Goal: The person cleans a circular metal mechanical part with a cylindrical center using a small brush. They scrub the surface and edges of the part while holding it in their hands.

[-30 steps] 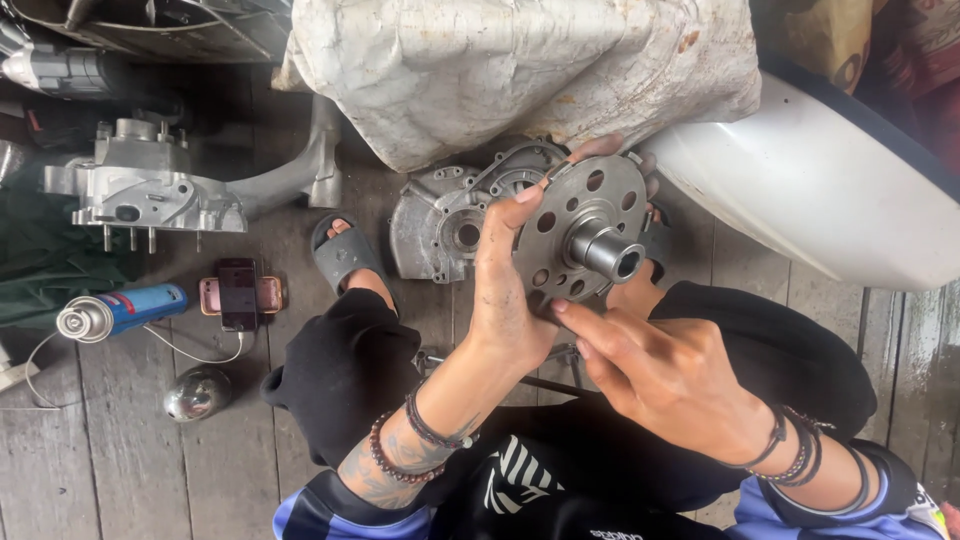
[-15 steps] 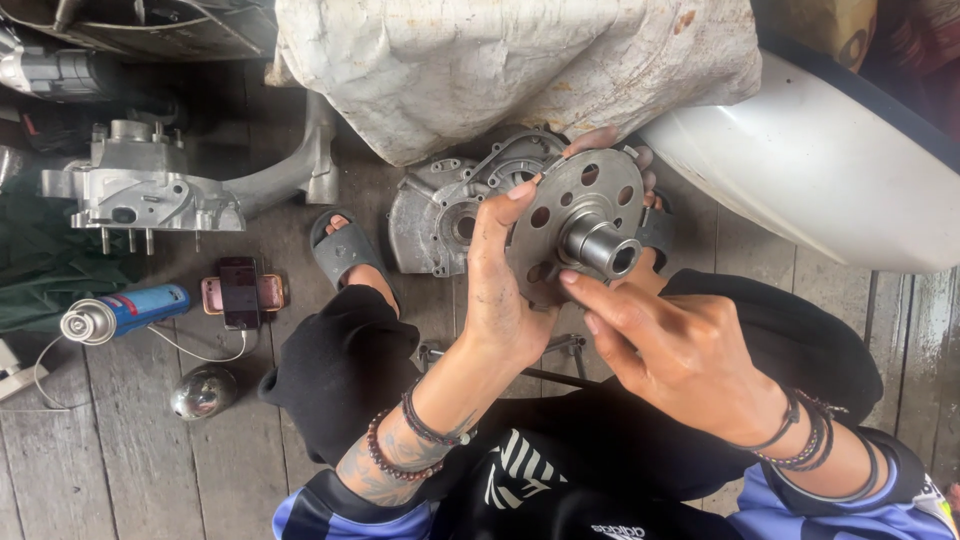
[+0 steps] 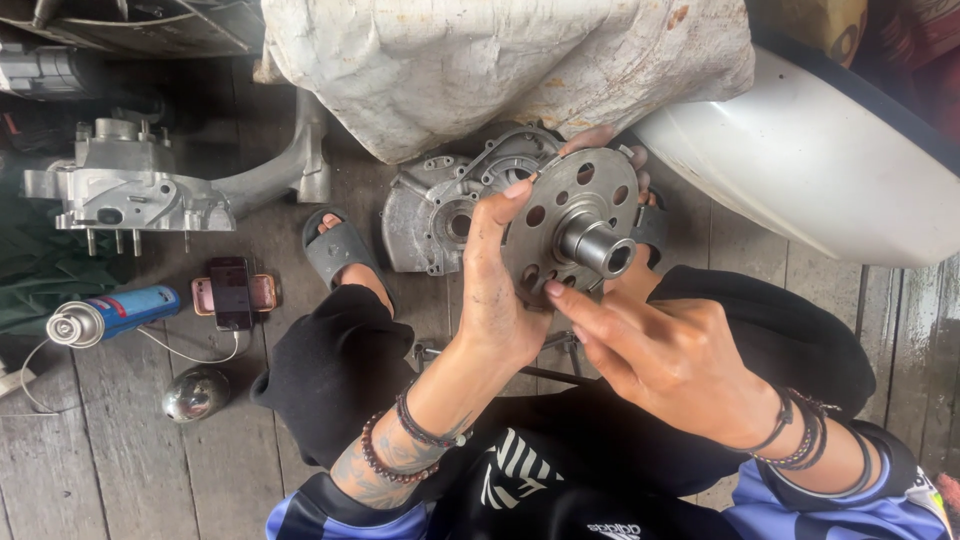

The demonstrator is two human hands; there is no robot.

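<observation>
engine case [image 3: 125,195] | blue spray can [image 3: 115,313] | phone [image 3: 231,292] | white sack [image 3: 500,65]

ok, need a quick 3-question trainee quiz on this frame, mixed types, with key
1. True or false: the left hand grips the round holed metal plate by its rim.
2. What lies nearest the blue spray can on the plank floor? A) phone B) sandal C) white sack
3. Fill in: the right hand touches the plate with its ____ finger.

Key
1. True.
2. A, the phone.
3. Index.
</observation>
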